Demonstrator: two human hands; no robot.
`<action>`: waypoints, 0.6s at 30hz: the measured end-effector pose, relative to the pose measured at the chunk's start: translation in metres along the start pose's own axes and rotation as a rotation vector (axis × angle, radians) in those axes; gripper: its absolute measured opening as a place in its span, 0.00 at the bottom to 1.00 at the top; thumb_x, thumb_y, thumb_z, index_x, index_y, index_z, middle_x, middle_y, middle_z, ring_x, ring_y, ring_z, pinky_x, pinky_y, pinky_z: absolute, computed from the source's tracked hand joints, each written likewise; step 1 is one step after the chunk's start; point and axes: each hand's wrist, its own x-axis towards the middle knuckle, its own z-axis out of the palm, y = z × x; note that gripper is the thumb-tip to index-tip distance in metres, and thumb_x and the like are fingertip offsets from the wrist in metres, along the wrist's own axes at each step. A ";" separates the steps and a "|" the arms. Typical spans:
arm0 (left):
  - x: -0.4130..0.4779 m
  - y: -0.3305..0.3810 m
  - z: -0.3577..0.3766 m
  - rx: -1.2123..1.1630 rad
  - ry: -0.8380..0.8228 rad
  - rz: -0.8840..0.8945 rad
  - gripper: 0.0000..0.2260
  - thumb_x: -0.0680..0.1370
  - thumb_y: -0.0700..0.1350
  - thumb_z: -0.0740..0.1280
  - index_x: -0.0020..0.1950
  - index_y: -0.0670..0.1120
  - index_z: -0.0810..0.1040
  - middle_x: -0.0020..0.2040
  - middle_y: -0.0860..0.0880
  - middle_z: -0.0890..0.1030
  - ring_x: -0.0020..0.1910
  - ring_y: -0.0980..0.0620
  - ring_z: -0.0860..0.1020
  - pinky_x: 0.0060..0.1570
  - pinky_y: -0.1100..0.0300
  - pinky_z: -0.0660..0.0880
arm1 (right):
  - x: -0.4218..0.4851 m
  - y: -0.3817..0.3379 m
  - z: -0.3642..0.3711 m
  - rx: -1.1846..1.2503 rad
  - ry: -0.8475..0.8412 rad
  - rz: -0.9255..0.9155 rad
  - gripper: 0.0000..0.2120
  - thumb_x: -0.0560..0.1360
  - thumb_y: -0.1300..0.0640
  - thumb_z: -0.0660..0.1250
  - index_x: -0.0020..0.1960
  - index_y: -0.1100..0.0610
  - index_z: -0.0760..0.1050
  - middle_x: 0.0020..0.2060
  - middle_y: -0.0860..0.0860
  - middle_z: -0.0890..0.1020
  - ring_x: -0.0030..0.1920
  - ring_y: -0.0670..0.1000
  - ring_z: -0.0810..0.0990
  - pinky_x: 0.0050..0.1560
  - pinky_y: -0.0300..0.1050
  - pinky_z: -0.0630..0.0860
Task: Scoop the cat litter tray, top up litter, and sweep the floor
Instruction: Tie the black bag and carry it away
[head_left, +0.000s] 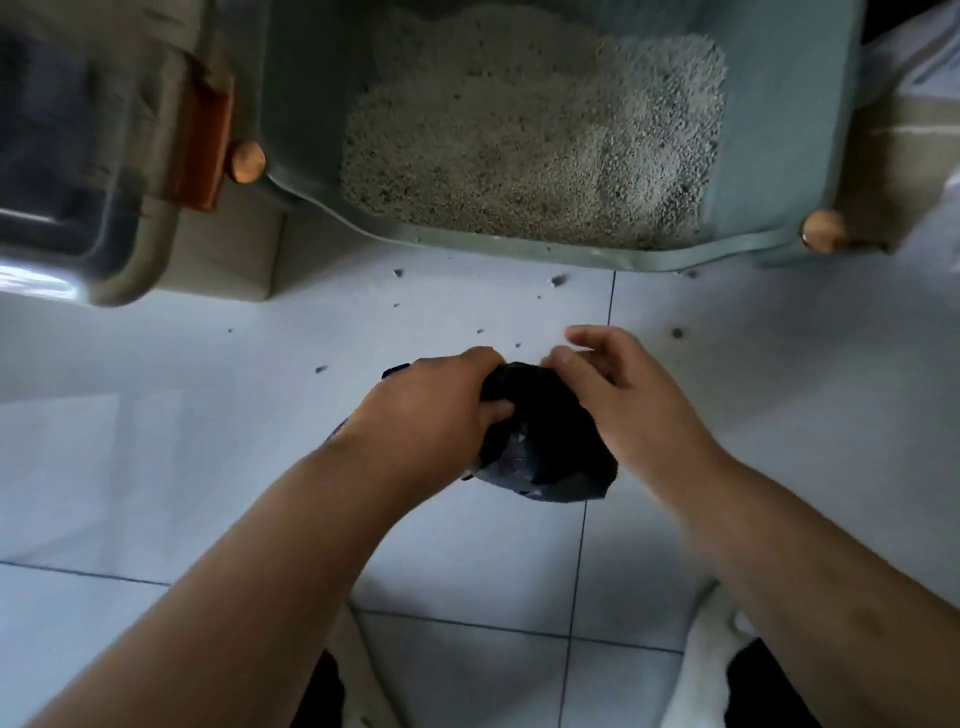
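A pale green litter tray stands at the top of the view, holding grey-beige litter. In front of it, low over the white tiles, is a bulging black plastic bag. My left hand is clenched on the bag's left side near its top. My right hand rests on the bag's right side, thumb and forefinger pinched at its top and the other fingers spread. Dark crumbs of scattered litter lie on the tiled floor between the tray and the bag.
The tray's lid with a smoky clear panel and an orange-brown hinge hangs open at the upper left. Round wooden knobs sit at the tray's front corners. White slippers and my dark trouser legs are at the bottom.
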 end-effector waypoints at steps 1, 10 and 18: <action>-0.010 0.003 -0.004 -0.048 -0.003 -0.022 0.10 0.81 0.53 0.61 0.60 0.52 0.73 0.51 0.50 0.81 0.50 0.47 0.78 0.50 0.51 0.76 | -0.008 -0.005 -0.007 0.029 0.037 0.009 0.12 0.76 0.48 0.65 0.58 0.49 0.73 0.50 0.48 0.83 0.48 0.43 0.81 0.51 0.41 0.76; -0.156 0.090 -0.071 -0.302 -0.042 -0.083 0.11 0.81 0.51 0.60 0.64 0.57 0.72 0.49 0.54 0.80 0.47 0.52 0.77 0.44 0.58 0.72 | -0.159 -0.090 -0.097 0.379 0.303 0.166 0.15 0.82 0.48 0.56 0.51 0.52 0.79 0.45 0.50 0.85 0.50 0.47 0.83 0.50 0.47 0.76; -0.274 0.190 -0.145 -0.332 -0.042 -0.090 0.10 0.81 0.52 0.61 0.62 0.57 0.73 0.51 0.54 0.81 0.49 0.53 0.78 0.48 0.57 0.74 | -0.281 -0.176 -0.193 0.463 0.299 0.232 0.16 0.82 0.49 0.56 0.49 0.54 0.80 0.38 0.51 0.85 0.47 0.51 0.82 0.48 0.48 0.75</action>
